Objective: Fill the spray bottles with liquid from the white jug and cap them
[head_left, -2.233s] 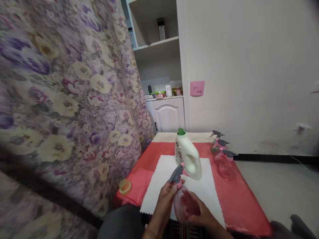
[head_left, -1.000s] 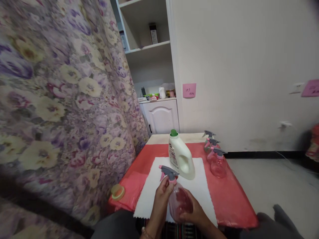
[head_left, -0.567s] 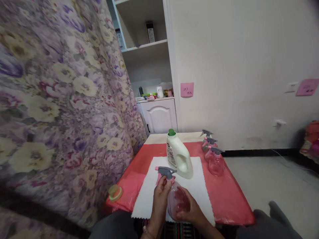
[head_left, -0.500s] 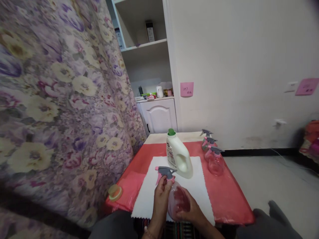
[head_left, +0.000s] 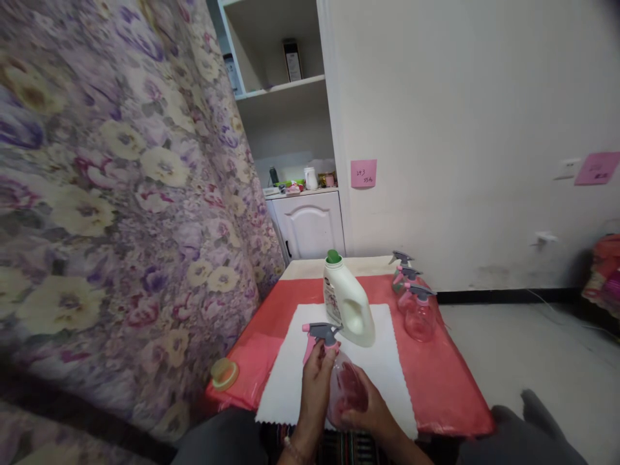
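Left hand (head_left: pixel 314 382) is up at the neck of a pink see-through plastic spray bottle (head_left: pixel 345 391), fingers curled tight round the collar just under its grey trigger head with pink lever (head_left: pixel 320 333). Right hand (head_left: pixel 369 413) is wrapped round the lower belly of the same bottle from the right, fingers closed on it. The bottle is held upright, slightly tilted, over the near edge of a white scallop-edged cloth (head_left: pixel 290 381); can't tell if its base touches the cloth. The cloth lies on a low table with a red plastic cover (head_left: pixel 443 387). Just beyond the held bottle, on the far part of the cloth, stands a white plastic detergent jug with a green cap (head_left: pixel 349 309), upright, handle toward the camera. To the right of the jug, off the cloth, three more pink spray bottles with grey heads (head_left: pixel 417 315) stand in a close row. A small round yellow-orange lidded tub (head_left: pixel 223 373) sits at the table's near left corner, beside a purple floral curtain (head_left: pixel 121 194). A pink sticky note (head_left: pixel 363 173) is on the wall behind, a white cupboard (head_left: pixel 312 223) to its left.
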